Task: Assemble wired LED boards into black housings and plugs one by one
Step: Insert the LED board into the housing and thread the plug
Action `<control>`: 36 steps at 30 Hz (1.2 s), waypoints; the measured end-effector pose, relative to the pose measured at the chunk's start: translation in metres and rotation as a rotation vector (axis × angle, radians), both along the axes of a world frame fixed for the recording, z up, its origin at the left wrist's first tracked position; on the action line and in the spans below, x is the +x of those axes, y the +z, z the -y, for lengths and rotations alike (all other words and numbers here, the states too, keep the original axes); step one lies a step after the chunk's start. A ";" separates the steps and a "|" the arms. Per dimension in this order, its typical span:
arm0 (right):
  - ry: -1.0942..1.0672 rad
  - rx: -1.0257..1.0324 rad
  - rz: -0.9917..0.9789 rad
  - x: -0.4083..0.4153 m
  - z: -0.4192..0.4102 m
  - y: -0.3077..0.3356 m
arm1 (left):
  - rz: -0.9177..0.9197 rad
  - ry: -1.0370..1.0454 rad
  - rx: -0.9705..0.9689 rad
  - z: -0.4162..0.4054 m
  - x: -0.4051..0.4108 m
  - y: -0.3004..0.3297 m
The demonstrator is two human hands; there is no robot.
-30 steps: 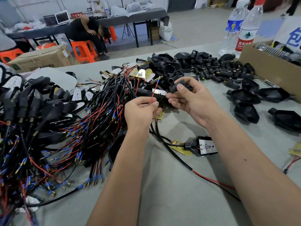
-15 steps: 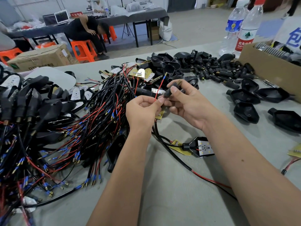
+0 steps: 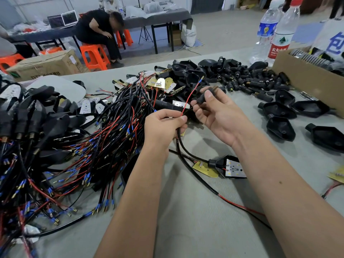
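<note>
My left hand (image 3: pixel 164 125) pinches a red wire (image 3: pixel 189 98) with a blue and brass tip, whose black cable (image 3: pixel 181 146) hangs from the fist. Just to its right, my right hand (image 3: pixel 216 113) grips a small black plug (image 3: pixel 203 96) between thumb and fingers, close to the wire but apart from it. The cable runs down to a black housing (image 3: pixel 221 163) with a white LED board (image 3: pixel 235 168) set in it, lying on the grey table between my forearms. A yellow board (image 3: pixel 204 169) lies beside that housing.
A big tangle of black and red wired boards (image 3: pixel 89 146) fills the left. Loose black plugs (image 3: pixel 247 81) and empty housings (image 3: pixel 281 127) lie at the back and right. A cardboard box (image 3: pixel 309 81) and two water bottles (image 3: pixel 279 30) stand far right.
My right hand has lifted the black plug up and away from the pile. The red wire now stands free and upright in my left hand's pinch.
</note>
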State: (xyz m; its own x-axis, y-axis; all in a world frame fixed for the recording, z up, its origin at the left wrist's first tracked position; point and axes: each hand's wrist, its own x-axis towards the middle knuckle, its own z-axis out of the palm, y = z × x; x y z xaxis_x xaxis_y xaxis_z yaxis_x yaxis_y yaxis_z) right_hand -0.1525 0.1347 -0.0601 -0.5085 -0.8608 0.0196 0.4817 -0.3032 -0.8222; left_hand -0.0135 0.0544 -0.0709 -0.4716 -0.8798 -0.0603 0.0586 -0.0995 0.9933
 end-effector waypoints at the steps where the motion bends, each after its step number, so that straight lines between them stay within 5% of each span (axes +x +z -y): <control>1: 0.022 0.005 0.006 0.001 0.000 0.000 | -0.009 -0.004 0.007 0.000 0.000 0.000; 8: 0.101 0.055 -0.115 0.006 0.001 -0.001 | -0.092 0.010 -0.058 -0.003 -0.006 0.005; 19: 0.212 0.172 -0.431 0.010 0.004 -0.011 | 0.078 0.104 -0.658 0.005 0.000 0.009; 23: 0.145 0.161 -0.297 0.009 0.006 -0.009 | 0.076 0.160 -0.605 0.014 0.005 0.006; 29: 0.076 0.066 0.059 0.006 0.005 -0.005 | 0.266 -0.036 -0.673 0.028 0.018 -0.002; 36: 0.067 0.032 0.157 0.006 0.007 -0.006 | 0.153 -0.073 -0.604 0.022 0.013 -0.001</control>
State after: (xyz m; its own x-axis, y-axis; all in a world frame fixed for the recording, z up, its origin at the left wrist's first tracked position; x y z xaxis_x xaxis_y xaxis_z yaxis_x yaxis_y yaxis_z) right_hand -0.1462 0.1280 -0.0658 -0.4446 -0.8918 -0.0836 0.6231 -0.2408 -0.7441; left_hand -0.0004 0.0323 -0.0717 -0.5567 -0.7458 0.3659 -0.0741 0.4833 0.8723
